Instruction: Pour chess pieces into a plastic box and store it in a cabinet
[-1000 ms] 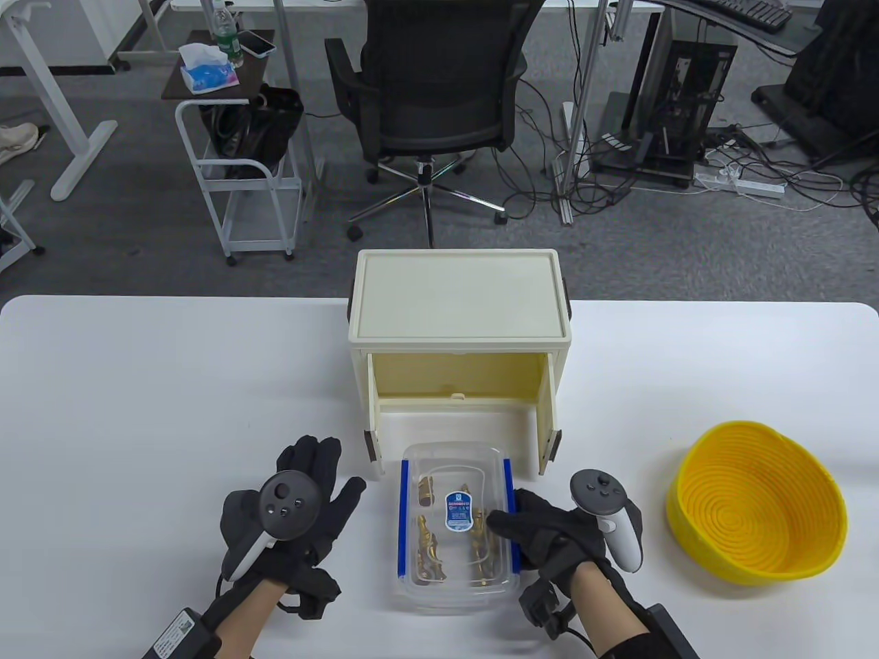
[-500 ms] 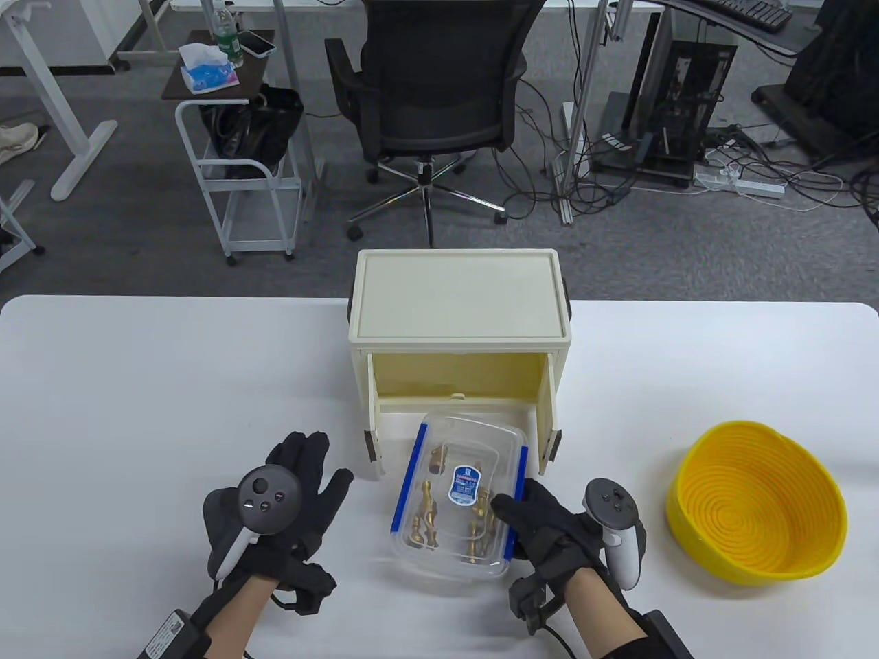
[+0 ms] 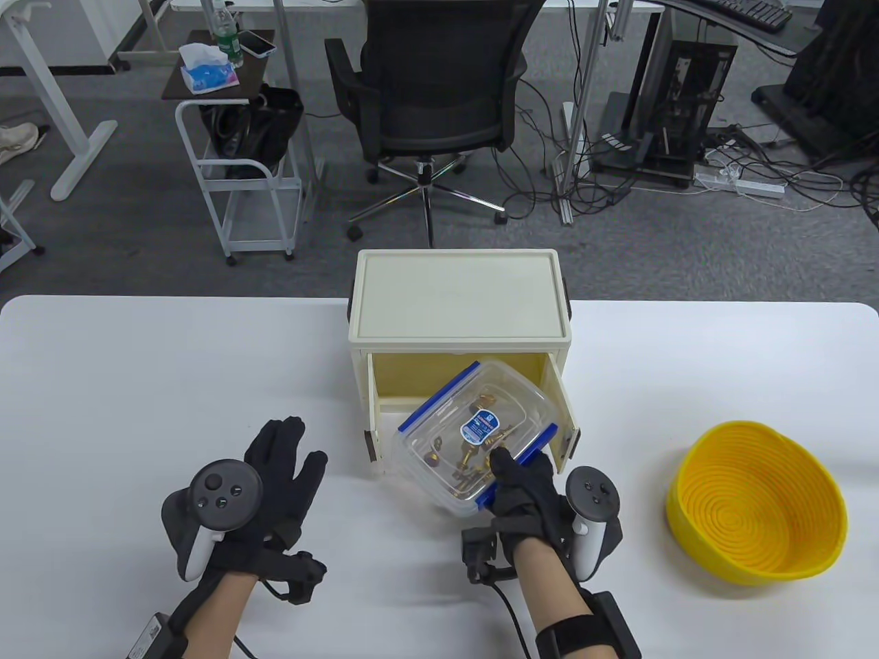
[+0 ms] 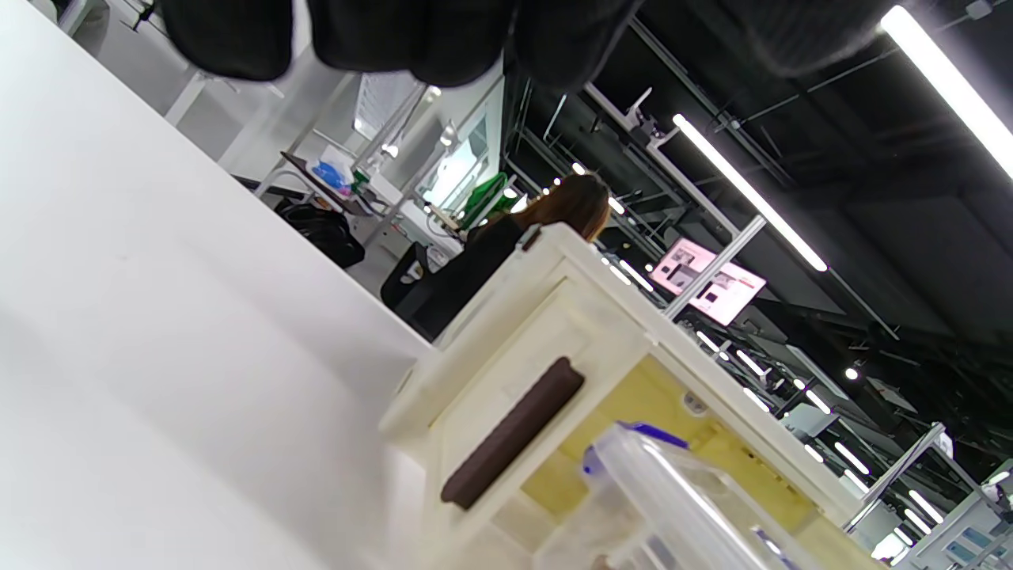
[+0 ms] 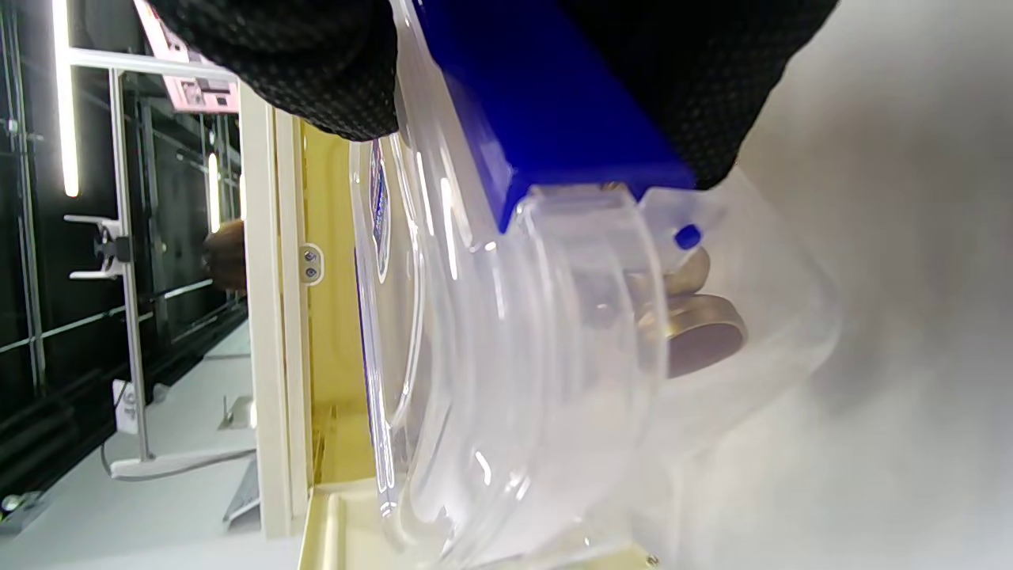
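Observation:
A clear plastic box [image 3: 474,436] with blue lid clips holds several gold chess pieces [image 3: 474,456]. It hangs tilted in front of the open cream cabinet [image 3: 459,305], its far end at the cabinet mouth. My right hand [image 3: 523,480] grips the box's near blue clip [image 5: 554,119], fingers curled round the rim. In the right wrist view the box [image 5: 554,340] fills the frame beside the cabinet's yellow inside [image 5: 332,317]. My left hand [image 3: 275,473] lies flat on the table to the left, fingers spread, holding nothing. The left wrist view shows the cabinet's left door [image 4: 506,427] and the box corner [image 4: 657,491].
A yellow woven basket [image 3: 755,504] stands at the right of the white table [image 3: 137,384]. Both cabinet doors stand open, the right door [image 3: 566,429] close to the box. Beyond the table are an office chair [image 3: 432,89] and a small cart [image 3: 240,151].
My right hand has lifted the box off the table, turned it and carried it toward the cabinet mouth. My left hand has slid left and back, away from the box.

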`<state>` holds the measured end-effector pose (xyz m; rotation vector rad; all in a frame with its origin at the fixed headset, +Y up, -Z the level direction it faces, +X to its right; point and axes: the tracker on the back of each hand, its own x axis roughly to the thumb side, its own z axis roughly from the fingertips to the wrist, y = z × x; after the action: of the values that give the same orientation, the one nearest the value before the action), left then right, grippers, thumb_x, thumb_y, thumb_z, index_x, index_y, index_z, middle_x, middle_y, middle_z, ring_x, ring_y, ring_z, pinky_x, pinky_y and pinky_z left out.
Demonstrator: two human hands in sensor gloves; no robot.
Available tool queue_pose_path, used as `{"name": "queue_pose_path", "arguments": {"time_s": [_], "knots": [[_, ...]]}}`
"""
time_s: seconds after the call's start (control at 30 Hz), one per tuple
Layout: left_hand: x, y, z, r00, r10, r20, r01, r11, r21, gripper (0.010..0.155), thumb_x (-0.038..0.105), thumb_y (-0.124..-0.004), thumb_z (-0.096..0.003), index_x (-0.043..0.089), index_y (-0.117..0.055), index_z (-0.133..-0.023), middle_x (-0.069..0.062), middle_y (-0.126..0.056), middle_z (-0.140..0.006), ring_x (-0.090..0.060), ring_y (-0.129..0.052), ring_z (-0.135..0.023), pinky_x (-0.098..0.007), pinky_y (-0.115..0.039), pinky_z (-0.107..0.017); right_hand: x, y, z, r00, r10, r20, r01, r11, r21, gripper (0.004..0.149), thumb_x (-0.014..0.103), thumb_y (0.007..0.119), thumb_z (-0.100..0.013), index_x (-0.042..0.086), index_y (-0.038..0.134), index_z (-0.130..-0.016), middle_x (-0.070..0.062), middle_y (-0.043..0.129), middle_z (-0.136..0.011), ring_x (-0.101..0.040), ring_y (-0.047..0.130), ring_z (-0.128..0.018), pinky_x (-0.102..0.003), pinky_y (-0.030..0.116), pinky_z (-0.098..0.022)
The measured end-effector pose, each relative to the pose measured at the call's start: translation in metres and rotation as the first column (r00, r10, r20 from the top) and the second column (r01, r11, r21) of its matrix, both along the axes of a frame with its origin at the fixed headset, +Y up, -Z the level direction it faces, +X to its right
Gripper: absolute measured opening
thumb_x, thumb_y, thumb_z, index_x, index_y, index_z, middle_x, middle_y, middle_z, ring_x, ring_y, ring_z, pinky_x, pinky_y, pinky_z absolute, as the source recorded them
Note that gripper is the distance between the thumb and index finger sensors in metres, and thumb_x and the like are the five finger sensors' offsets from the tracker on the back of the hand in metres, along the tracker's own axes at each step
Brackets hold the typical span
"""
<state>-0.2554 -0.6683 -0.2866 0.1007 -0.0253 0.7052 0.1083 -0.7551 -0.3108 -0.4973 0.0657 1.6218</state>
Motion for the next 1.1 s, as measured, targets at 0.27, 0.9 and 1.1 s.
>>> {"name": "queue_pose_path", "arguments": {"time_s": [0.27,0.9,1.1], "knots": [[-0.004,0.004,0.001,1.000,0.011,0.000,-0.011,1.000,0.025,0.073,0.058,-0.056,-0.0581,0.014,-0.043,-0.114,-0.026,-0.037,-0.121,-0.054,-0.041,-0.109,-0.072,-0.051,-0.072,-0.023,-0.001,-0.033,0.992,0.012,0.122,-0.011,1.000,-0.014,0.090,0.042,0.076,-0.062,-0.015,0.019,-0.103,-0.034,0.052,-0.089,-0.044,0.077,-0.062,-0.032,0.089,-0.048],[-0.018,-0.001,-0.004,0.998,0.048,-0.051,-0.047,0.999,0.014,0.074,0.058,-0.055,-0.0584,0.013,-0.040,-0.115,-0.026,-0.036,-0.121,-0.054,-0.040,-0.109,-0.072,-0.051,-0.072,-0.060,-0.048,-0.141,0.879,-0.287,0.382,0.261,0.958,0.120,0.118,0.051,0.097,-0.033,-0.011,0.023,-0.101,-0.029,0.053,-0.090,-0.040,0.079,-0.069,-0.031,0.093,-0.054],[-0.017,-0.005,-0.008,0.998,0.030,-0.051,-0.030,1.000,-0.007,0.074,0.058,-0.055,-0.0584,0.013,-0.039,-0.115,-0.026,-0.036,-0.121,-0.054,-0.040,-0.109,-0.072,-0.051,-0.072,-0.062,-0.046,-0.149,0.858,-0.300,0.417,0.269,0.954,0.132,0.085,0.041,0.074,-0.061,-0.012,0.021,-0.101,-0.031,0.052,-0.092,-0.042,0.077,-0.074,-0.033,0.089,-0.060]]}}
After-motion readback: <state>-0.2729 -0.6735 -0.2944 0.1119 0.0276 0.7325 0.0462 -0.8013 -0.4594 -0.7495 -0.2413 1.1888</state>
